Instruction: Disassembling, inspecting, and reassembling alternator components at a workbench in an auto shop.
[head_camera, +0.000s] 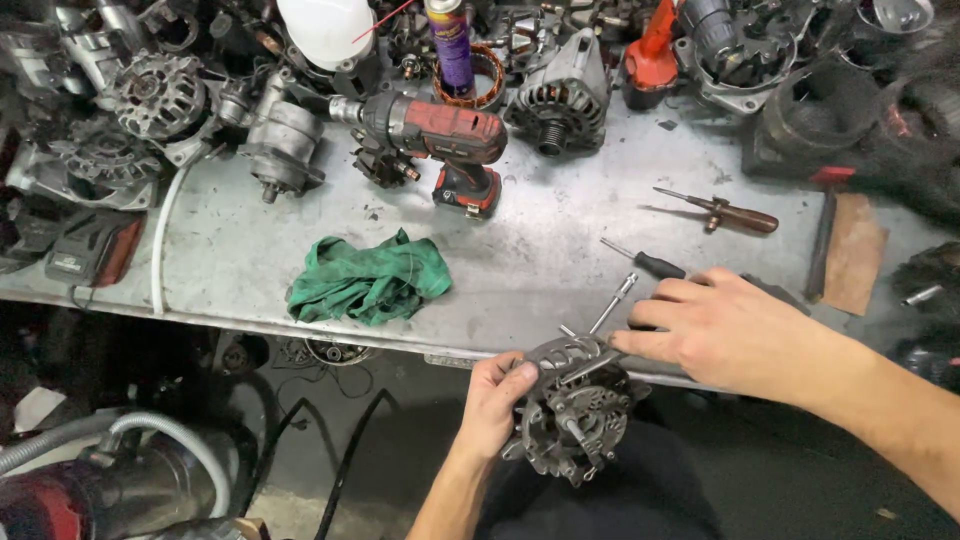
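Alternator (572, 415) gripped by left hand (495, 400), right hand (725, 330) seemingly fingering its top

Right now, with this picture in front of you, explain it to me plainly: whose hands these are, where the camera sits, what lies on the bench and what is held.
One camera, worn on a person's head, looks down at their own bare hands. The left hand grips a grey metal alternator housing below the bench edge; the right hand touches its top. On the scratched grey metal workbench lie a crumpled green rag, a red and black cordless drill, a black-handled screwdriver and a brown-handled screwdriver.
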